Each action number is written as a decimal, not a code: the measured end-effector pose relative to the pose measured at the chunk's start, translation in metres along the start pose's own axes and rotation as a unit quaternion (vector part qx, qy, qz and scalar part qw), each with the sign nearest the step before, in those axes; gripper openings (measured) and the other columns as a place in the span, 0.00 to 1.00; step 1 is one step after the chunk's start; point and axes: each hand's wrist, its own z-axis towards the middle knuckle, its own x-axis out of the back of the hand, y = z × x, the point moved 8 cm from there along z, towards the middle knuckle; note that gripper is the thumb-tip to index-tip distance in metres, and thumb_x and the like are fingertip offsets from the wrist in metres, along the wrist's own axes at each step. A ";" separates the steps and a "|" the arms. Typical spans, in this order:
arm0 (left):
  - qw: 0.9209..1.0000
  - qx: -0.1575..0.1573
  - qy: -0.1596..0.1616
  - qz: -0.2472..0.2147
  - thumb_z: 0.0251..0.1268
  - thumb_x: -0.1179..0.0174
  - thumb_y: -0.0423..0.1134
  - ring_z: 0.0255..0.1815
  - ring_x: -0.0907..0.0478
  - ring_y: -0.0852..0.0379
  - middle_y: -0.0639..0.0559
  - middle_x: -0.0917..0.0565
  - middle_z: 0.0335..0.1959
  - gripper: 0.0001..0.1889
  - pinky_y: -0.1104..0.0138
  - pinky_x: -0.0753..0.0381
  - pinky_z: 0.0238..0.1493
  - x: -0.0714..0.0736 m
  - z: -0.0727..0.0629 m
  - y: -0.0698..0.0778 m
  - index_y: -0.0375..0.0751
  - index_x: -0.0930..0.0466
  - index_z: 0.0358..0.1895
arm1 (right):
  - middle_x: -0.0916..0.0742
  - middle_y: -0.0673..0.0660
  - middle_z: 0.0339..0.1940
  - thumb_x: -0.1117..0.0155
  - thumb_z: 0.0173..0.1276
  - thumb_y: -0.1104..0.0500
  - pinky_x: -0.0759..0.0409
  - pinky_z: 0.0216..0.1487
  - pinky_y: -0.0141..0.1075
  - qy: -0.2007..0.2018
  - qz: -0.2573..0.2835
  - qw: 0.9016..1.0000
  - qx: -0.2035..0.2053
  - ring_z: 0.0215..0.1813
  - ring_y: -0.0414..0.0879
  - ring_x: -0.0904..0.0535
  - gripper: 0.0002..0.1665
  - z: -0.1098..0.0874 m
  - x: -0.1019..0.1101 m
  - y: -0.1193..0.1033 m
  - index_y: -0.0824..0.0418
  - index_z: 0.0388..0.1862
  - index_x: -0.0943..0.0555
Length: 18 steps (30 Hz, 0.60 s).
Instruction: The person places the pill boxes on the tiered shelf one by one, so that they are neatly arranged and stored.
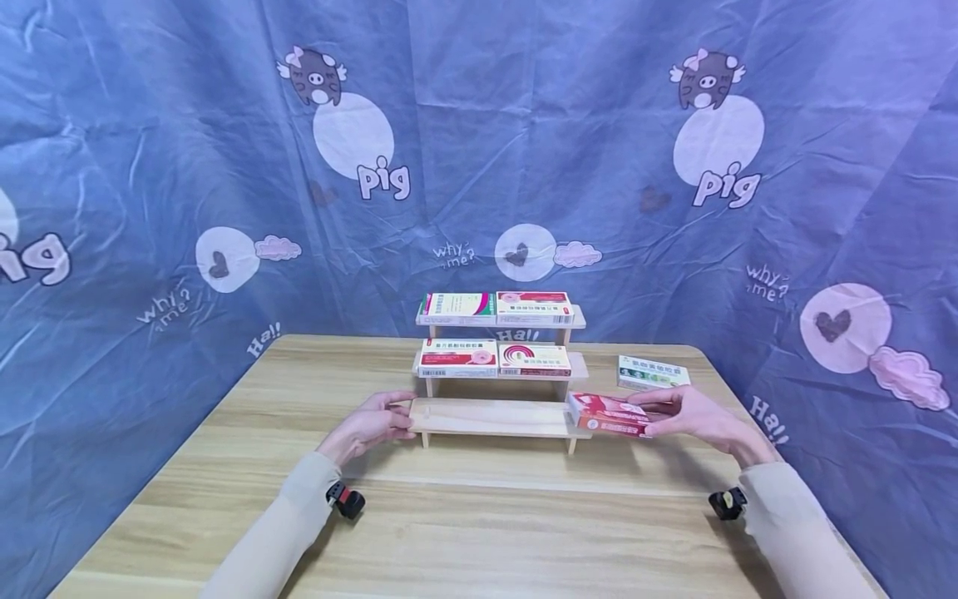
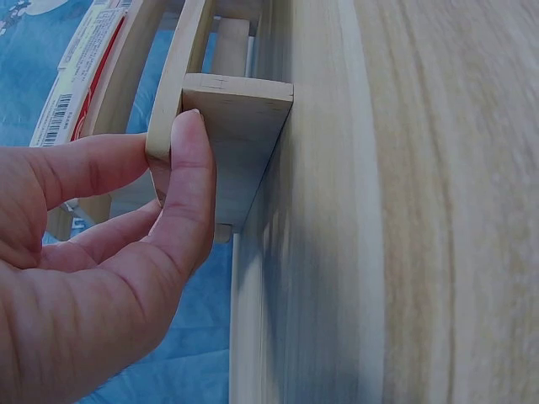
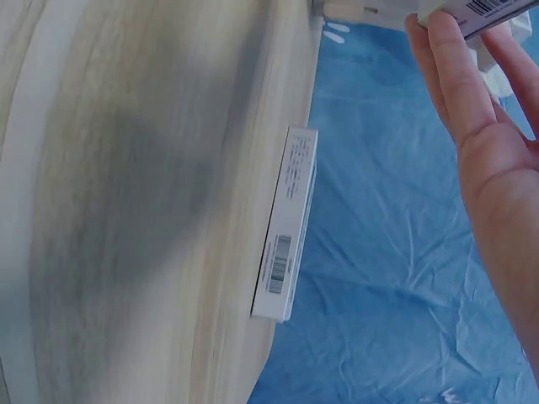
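Observation:
My left hand [image 1: 378,426] pinches the left end of the lowest board of a three-tier wooden shelf [image 1: 494,418]. Up close in the left wrist view, thumb and fingers [image 2: 192,177] grip the board's edge. At the shelf's other end, my right hand [image 1: 692,418] holds a red and white medicine box [image 1: 609,414] by its right side. The box's left end overlaps the lowest board's right end in the head view. In the right wrist view only a corner of this box shows, above the fingers [image 3: 461,80].
On the middle tier lie two red and white boxes [image 1: 458,356], side by side. The top tier bears a green and white box [image 1: 458,306] beside a red and white one [image 1: 535,306]. Another green and white box [image 1: 653,372] lies on the wooden table [image 1: 479,532], behind my right hand.

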 end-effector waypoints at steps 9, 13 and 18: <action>1.000 0.006 0.004 0.001 0.61 0.51 0.18 0.40 0.18 0.54 0.39 0.24 0.48 0.37 0.66 0.13 0.47 0.000 -0.001 0.002 0.26 0.52 0.75 | 0.22 0.66 0.66 0.30 0.60 0.64 0.22 0.57 0.25 -0.003 0.051 0.999 0.003 0.57 0.33 0.21 0.32 0.005 -0.012 -0.001 0.67 0.64 0.25; 1.000 0.005 0.005 0.002 0.61 0.51 0.18 0.40 0.19 0.53 0.39 0.24 0.47 0.37 0.65 0.13 0.48 -0.001 -0.001 0.002 0.26 0.51 0.75 | 0.20 0.65 0.64 0.31 0.61 0.65 0.21 0.56 0.26 -0.004 0.058 0.998 0.014 0.56 0.34 0.20 0.31 0.007 -0.018 -0.002 0.69 0.64 0.26; 1.000 0.007 0.006 0.004 0.61 0.50 0.17 0.40 0.20 0.53 0.41 0.25 0.45 0.37 0.63 0.13 0.51 0.000 0.000 0.001 0.26 0.51 0.75 | 0.20 0.68 0.63 0.30 0.61 0.63 0.20 0.54 0.25 0.005 0.041 0.999 0.018 0.54 0.34 0.19 0.31 0.011 -0.024 -0.007 0.70 0.63 0.24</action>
